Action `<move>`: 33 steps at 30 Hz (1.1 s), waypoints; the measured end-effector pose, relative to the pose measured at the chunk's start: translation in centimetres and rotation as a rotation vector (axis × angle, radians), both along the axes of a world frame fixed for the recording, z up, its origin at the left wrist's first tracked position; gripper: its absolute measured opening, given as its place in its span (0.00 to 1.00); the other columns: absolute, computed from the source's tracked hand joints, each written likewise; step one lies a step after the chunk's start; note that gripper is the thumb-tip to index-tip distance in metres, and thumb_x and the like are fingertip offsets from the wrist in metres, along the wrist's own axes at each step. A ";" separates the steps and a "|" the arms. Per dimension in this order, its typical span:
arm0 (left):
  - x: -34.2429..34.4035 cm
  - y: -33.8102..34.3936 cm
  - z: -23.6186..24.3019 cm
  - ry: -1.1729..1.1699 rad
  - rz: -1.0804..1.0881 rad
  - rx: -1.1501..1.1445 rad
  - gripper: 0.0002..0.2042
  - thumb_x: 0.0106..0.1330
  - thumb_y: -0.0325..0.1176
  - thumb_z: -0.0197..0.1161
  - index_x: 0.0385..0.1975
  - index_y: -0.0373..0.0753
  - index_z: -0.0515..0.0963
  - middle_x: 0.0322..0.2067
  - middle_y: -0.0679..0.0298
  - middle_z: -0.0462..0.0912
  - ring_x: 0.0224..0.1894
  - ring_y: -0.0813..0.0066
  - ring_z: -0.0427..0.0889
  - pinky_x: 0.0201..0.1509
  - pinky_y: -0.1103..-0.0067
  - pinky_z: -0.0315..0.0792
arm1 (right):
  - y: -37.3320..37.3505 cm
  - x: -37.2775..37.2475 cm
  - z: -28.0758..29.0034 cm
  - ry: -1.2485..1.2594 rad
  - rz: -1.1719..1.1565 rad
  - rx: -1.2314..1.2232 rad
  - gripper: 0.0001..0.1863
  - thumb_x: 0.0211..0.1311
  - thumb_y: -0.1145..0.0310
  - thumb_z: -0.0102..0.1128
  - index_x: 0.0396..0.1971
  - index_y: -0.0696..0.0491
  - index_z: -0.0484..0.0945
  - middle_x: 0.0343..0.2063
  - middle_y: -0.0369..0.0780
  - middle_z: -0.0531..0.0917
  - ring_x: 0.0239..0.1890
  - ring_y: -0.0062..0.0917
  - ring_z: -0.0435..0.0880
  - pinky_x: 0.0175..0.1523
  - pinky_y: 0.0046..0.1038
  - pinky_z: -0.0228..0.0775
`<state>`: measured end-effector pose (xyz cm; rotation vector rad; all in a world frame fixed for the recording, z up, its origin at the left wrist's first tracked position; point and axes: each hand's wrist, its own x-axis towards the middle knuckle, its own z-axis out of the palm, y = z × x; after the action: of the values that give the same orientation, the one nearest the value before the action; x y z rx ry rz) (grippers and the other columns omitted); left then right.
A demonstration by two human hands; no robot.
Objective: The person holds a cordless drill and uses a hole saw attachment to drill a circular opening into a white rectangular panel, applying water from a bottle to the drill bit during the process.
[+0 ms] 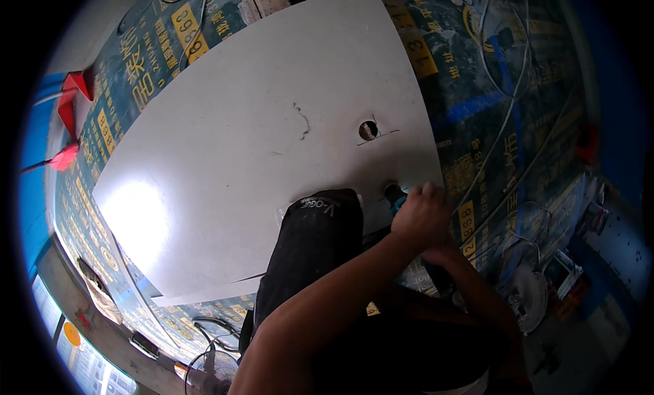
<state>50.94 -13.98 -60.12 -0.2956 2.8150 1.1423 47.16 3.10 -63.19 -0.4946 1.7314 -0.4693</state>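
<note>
panel: a big, pale panel [231,116] is lying across the green printed covering [470,139], and its right-hand edge is running close beside the action.

upper hole: a dark round hole [368,130] is showing there, with drawn lines crossing near its rim.

lower hole: a second hole [390,186] is sitting nearer the person, and this is where everything is happening.

tool: a teal-and-black tool [398,203] is pointing its dark nose at that lower hole; how deep it's reaching, i can't tell.

left grip: the left grip [421,214] is wrapping around the tool close to its front, fingers curling over.

right grip: the right grip [441,253] is tucking in below the left wrist, mostly hiding, so whether it's clenching the tool's rear i can't tell.

knee: a dark-trousered knee [325,204] is leaning over the panel's near side, probably steadying it.

risk: a tilting tool could be chipping the rim or wandering off the marks; with so little material lying between hole and edge, sideways force might be cracking the panel. a shifting knee could be letting the sheet slide.

cable: a loose cable [501,129] is trailing off to the right, possibly waiting to snag.
</note>
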 end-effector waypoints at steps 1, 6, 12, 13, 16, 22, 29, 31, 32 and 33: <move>-0.3 0.1 0.1 0.010 -0.003 0.005 0.10 0.54 0.38 0.59 0.33 0.41 0.77 0.33 0.64 0.76 0.41 0.67 0.73 0.41 0.73 0.66 | 1.2 -0.2 -0.6 -0.037 -0.077 -0.024 0.31 0.62 0.54 0.54 0.62 0.51 0.63 0.59 0.48 0.69 0.62 0.39 0.67 0.64 0.38 0.59; 0.2 0.6 0.1 -0.067 -0.002 -0.031 0.10 0.53 0.38 0.59 0.33 0.42 0.77 0.34 0.64 0.76 0.42 0.67 0.74 0.42 0.73 0.67 | -1.0 -0.4 0.8 -0.109 -0.149 0.039 0.32 0.59 0.52 0.58 0.60 0.52 0.64 0.56 0.48 0.71 0.59 0.41 0.70 0.60 0.39 0.63; 0.2 0.3 -0.4 0.029 0.068 -0.014 0.10 0.53 0.38 0.60 0.32 0.42 0.76 0.33 0.64 0.75 0.40 0.68 0.74 0.40 0.73 0.68 | -3.2 -0.7 2.8 0.132 0.248 0.101 0.32 0.57 0.53 0.59 0.59 0.53 0.65 0.55 0.49 0.72 0.58 0.41 0.71 0.59 0.38 0.64; 0.2 0.3 -0.4 0.029 0.066 -0.014 0.10 0.53 0.38 0.60 0.32 0.42 0.76 0.33 0.64 0.75 0.40 0.68 0.74 0.40 0.73 0.68 | -3.1 -0.7 2.6 0.123 0.226 0.093 0.32 0.57 0.53 0.60 0.59 0.53 0.65 0.55 0.49 0.72 0.58 0.41 0.71 0.59 0.38 0.64; 0.2 0.2 -0.4 0.035 0.076 -0.019 0.09 0.53 0.37 0.60 0.32 0.42 0.76 0.32 0.64 0.75 0.39 0.68 0.75 0.39 0.73 0.69 | -2.5 -0.9 1.8 0.103 0.177 0.074 0.32 0.56 0.54 0.60 0.58 0.53 0.65 0.54 0.49 0.72 0.57 0.41 0.71 0.59 0.38 0.64; 0.4 0.2 -0.4 0.034 0.157 0.036 0.10 0.51 0.37 0.60 0.31 0.41 0.76 0.31 0.64 0.75 0.39 0.67 0.76 0.37 0.72 0.71 | -2.4 -1.9 1.1 0.175 0.532 0.358 0.34 0.55 0.54 0.61 0.59 0.52 0.64 0.55 0.50 0.71 0.58 0.42 0.70 0.61 0.38 0.64; 0.4 0.6 -0.7 0.063 0.206 0.033 0.10 0.49 0.37 0.61 0.29 0.40 0.75 0.30 0.63 0.75 0.37 0.67 0.76 0.36 0.72 0.70 | -2.9 -2.2 1.9 0.144 0.486 0.272 0.35 0.53 0.53 0.63 0.59 0.53 0.65 0.56 0.50 0.70 0.59 0.43 0.69 0.62 0.38 0.62; 0.1 0.4 -0.3 0.074 0.213 0.028 0.10 0.49 0.36 0.61 0.29 0.40 0.74 0.30 0.63 0.75 0.37 0.67 0.76 0.36 0.72 0.70 | -0.7 -2.5 0.5 0.239 0.495 0.231 0.35 0.53 0.52 0.63 0.59 0.53 0.65 0.57 0.50 0.70 0.59 0.43 0.68 0.63 0.38 0.61; 0.3 0.3 -0.4 0.061 0.214 0.033 0.10 0.49 0.36 0.61 0.28 0.40 0.74 0.30 0.63 0.74 0.36 0.67 0.76 0.36 0.72 0.70 | -1.3 -2.3 0.6 0.232 0.501 0.227 0.35 0.53 0.52 0.63 0.59 0.53 0.65 0.57 0.50 0.70 0.59 0.43 0.68 0.63 0.38 0.61; 0.5 0.3 -0.5 0.052 0.214 0.039 0.09 0.49 0.36 0.61 0.28 0.40 0.74 0.30 0.63 0.74 0.36 0.67 0.76 0.35 0.73 0.70 | -2.3 -2.2 1.3 0.204 0.465 0.172 0.35 0.53 0.53 0.64 0.59 0.53 0.65 0.57 0.50 0.70 0.60 0.43 0.68 0.63 0.38 0.60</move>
<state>51.42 -13.66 -60.58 -0.5837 2.8565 1.2611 44.94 0.83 -61.93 -0.8148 1.7587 0.0639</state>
